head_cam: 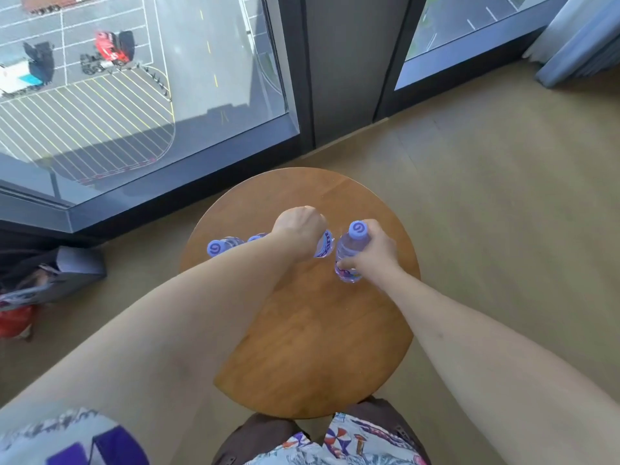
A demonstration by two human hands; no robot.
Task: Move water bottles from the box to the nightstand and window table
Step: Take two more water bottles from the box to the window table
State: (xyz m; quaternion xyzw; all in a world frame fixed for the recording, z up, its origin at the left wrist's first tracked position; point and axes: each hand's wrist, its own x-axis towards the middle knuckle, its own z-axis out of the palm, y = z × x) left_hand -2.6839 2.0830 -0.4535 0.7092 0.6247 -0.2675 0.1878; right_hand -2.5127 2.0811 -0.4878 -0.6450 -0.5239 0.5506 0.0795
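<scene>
Far L on the floor: a dark bag (50, 280) w/ something red beside it is lying below the window (134, 95).
Round wooden table (302, 330) is standing near the glass.
Along its far part, L to R: bottle 1 (219, 246), purple cap up, is standing free. Bottle 2 (256, 237) is sitting just beside it, mostly hidden behind the L forearm; only a bit of cap is showing.
L hand (300, 229) is closing over the top of bottle 3 (324, 245), fingers curled round it; label end is poking out at the R of the fist.
R hand (369, 255) is gripping bottle 4 (350, 255) round the body, thumb on the near side, cap showing. Bottle is tilting slightly, base at or just off the table; can't tell which.
Far R: curtain (577, 45) is hanging at the window edge.
</scene>
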